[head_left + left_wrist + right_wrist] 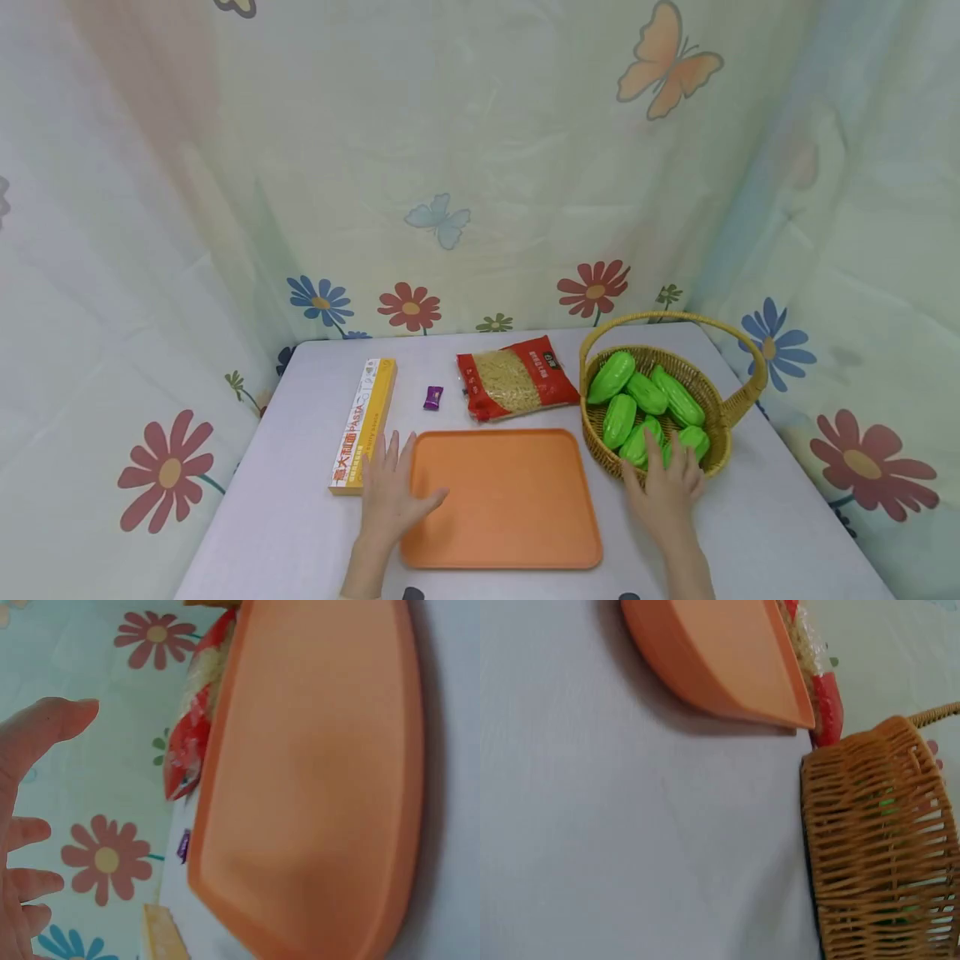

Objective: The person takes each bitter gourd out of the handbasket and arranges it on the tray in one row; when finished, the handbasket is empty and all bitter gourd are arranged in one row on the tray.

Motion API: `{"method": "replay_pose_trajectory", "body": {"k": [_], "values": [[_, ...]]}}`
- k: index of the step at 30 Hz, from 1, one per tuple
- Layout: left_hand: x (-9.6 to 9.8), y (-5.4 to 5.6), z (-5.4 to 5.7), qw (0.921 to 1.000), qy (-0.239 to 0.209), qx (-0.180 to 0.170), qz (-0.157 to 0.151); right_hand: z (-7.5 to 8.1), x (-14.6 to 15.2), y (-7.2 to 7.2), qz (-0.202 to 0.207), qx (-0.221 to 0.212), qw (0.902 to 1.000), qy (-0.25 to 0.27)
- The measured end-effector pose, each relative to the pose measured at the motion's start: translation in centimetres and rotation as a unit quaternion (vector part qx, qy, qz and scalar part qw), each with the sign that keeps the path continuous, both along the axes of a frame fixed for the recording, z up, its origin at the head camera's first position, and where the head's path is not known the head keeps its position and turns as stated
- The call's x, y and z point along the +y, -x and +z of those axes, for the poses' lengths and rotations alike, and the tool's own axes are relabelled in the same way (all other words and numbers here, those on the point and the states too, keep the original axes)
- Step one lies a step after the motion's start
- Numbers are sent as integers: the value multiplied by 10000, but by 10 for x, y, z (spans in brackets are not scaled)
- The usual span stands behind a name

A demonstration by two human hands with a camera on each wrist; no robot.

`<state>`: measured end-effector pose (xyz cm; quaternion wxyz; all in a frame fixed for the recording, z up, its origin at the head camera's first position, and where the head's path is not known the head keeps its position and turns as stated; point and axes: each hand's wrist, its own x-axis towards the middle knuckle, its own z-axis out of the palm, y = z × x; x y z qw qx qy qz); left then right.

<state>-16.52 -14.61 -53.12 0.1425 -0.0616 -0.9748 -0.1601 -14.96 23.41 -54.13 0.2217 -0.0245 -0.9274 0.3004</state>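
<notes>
My left hand point(390, 493), fingers spread, hovers by the left edge of an orange tray point(502, 500). In the left wrist view, that hand point(26, 802) shows its thumb and fingertips with nothing between them. At the near rim of a wicker basket point(722, 454), my right hand point(666, 504) reaches over with slightly bent fingers. Several shiny green ridged vegetables point(611, 377) fill the basket, and the right fingertips overlap the nearest ones; contact is unclear. The right wrist view shows the basket's woven side point(877, 847) but not the hand.
A yellow and white pasta box point(363, 425) lies left of the tray. Behind it are a small purple wrapped sweet point(433, 397) and a red bag of pasta point(510, 379). The basket's tall handle point(675, 317) arches above it. Flowered curtains point(480, 167) surround the white table point(285, 517).
</notes>
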Motion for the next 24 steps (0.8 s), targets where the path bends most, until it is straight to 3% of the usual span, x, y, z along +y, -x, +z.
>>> {"method": "replay_pose_trajectory", "body": {"k": [8,13,18,24], "values": [[17,1,-13,9976,-449,-322,-413,-7,14,-4,-591,150,9961,637],[24,0,-16,9967,-401,-396,-580,-14,25,-7,-899,99,9909,1001],[29,0,-16,9956,-407,-380,-757,-17,40,-5,-900,68,9909,999],[37,6,-16,9940,-364,-308,-983,-5,57,1,-709,-270,9926,951]]}}
